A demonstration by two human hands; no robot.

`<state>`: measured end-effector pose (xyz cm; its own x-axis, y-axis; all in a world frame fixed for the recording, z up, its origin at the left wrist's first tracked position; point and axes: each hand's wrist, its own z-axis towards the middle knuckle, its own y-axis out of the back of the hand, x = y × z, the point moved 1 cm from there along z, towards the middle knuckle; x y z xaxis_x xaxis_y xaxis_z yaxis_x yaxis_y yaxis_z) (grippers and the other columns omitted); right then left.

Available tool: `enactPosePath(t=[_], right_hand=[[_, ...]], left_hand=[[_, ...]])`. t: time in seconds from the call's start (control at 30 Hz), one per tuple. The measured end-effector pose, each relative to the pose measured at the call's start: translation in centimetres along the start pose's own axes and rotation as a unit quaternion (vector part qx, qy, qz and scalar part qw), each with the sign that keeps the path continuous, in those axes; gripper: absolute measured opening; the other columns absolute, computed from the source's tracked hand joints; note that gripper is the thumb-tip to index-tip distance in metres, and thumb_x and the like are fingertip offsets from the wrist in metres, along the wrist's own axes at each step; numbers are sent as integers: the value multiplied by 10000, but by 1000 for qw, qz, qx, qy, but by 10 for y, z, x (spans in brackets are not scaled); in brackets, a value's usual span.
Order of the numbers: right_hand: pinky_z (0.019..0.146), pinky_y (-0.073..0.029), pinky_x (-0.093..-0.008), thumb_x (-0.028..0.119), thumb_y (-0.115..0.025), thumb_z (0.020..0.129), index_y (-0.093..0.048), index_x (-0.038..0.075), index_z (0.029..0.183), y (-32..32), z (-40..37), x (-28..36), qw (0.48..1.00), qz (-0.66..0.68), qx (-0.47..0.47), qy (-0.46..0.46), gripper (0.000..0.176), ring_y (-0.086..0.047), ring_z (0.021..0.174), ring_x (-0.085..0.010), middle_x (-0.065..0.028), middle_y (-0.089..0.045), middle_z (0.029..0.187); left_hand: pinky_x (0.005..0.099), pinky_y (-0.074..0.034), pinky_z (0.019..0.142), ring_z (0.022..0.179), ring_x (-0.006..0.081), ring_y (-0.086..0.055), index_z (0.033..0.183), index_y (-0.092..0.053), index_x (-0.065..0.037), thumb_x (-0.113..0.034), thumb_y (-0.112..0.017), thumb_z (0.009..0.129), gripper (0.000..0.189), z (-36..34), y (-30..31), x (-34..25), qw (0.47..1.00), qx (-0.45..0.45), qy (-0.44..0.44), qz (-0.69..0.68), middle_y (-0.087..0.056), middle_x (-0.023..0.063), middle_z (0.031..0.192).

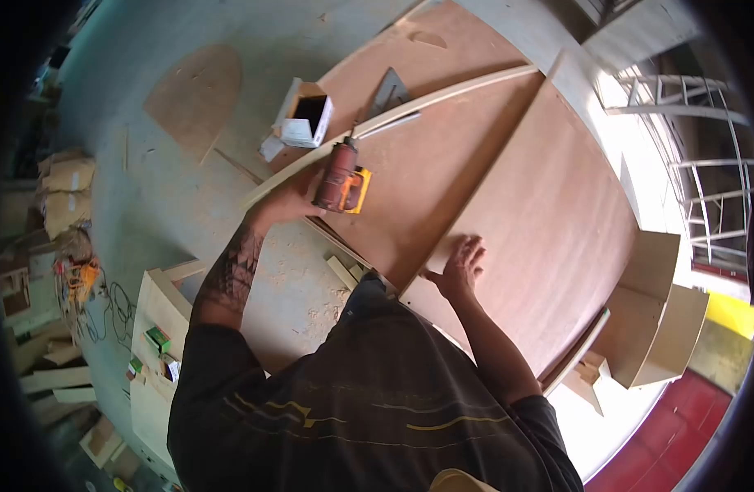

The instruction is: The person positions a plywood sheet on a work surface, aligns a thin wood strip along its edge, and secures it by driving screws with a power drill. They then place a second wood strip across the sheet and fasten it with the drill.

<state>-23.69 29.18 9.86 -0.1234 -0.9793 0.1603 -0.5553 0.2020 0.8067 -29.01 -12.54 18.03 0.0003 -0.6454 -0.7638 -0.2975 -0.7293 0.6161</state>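
In my left hand (288,203) is a cordless drill (337,176) with a dark red body and a yellow base, its bit pointing away from me over a pale curved wooden strip (467,84). The fingers around its grip are mostly hidden behind the tool. My right hand (457,271) is open, fingers spread, at the near left part of a large plywood panel (549,213). A second brown plywood surface (418,168) lies between the drill and that panel. Beyond the drill, a grey flat triangular piece (388,92) lies by the strip.
An open white cardboard box (305,123) stands just left of the strip. Across the floor lies a rounded plywood piece (196,98). Pale wooden boxes (639,320) stand at right, a pale cabinet (155,303) at left. Cables (118,307) trail over the floor; a metal frame (692,164) stands far right.
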Motion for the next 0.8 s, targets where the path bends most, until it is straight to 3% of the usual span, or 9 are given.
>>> enactPosePath(t=[0.1,0.13,0.17,0.27,0.37,0.57,0.7,0.77,0.8], right_hand=[[1137,-315,-777,557,-951,689,26,-29,1664,9,-3,6,1000,-6,16,-1,1499,-6,1573,-600,-371,97,1709],[1137,-315,-777,557,-951,689,26,-29,1664,10,-2,6,1000,-5,19,-5,1499,-6,1573,-600,-371,97,1709],[1135,-318,-778,563,-946,693,25,-31,1664,10,-2,6,1000,-8,18,-3,1496,-9,1571,-602,-377,95,1705],[1120,-338,-779,579,-927,715,18,-50,1658,9,-2,5,1000,-16,17,8,1475,-31,1563,-616,-395,95,1696],[1110,-356,-777,584,-919,724,7,-63,1654,11,-1,8,999,-24,19,10,1464,-46,1560,-621,-400,89,1694],[1097,-375,-777,593,-911,728,2,-77,1650,19,-5,14,999,-36,29,6,1461,-70,1556,-624,-404,58,1694],[1093,-377,-784,596,-915,719,6,-78,1649,20,-5,13,999,-37,31,5,1472,-79,1554,-625,-402,45,1695],[1092,-377,-788,588,-922,713,5,-76,1650,21,-5,13,999,-29,35,4,1475,-75,1553,-627,-401,43,1695],[1091,-376,-791,579,-928,707,3,-74,1650,21,-5,14,999,-30,37,5,1478,-72,1552,-629,-400,41,1695]], left_hand=[[364,-443,1163,1416,166,-505,1555,-454,-77,-184,-863,897,782,3,-61,6,982,-39,31,-184,-495,100,1566],[341,-501,1060,1253,152,-598,1431,-556,-76,-220,-835,931,590,9,-79,-5,963,-128,-27,-235,-610,64,1371],[341,-501,1060,1253,152,-598,1431,-556,-76,-220,-835,931,590,15,-89,-10,963,-124,-24,-237,-610,64,1371],[349,-563,829,918,152,-692,1126,-695,-34,-286,-758,993,292,28,-108,-21,915,-304,66,-255,-719,42,1011],[344,-562,824,919,164,-701,1108,-691,-25,-272,-743,1004,273,17,-107,-47,899,-324,68,-287,-722,48,1014],[309,-554,836,984,120,-668,1277,-629,-38,-188,-743,1000,335,-82,-109,-96,961,-217,27,-167,-688,41,1117],[346,-577,783,883,170,-715,1181,-672,-40,-186,-796,956,295,-155,-149,-109,981,-166,49,-93,-721,80,987],[356,-557,672,766,196,-712,1119,-693,-27,-168,-855,900,307,-175,-171,-113,951,-166,-174,193,-732,76,918],[332,-573,667,724,182,-715,1119,-707,-15,-107,-857,883,294,-184,-185,-113,986,-143,-19,-88,-736,72,880]])
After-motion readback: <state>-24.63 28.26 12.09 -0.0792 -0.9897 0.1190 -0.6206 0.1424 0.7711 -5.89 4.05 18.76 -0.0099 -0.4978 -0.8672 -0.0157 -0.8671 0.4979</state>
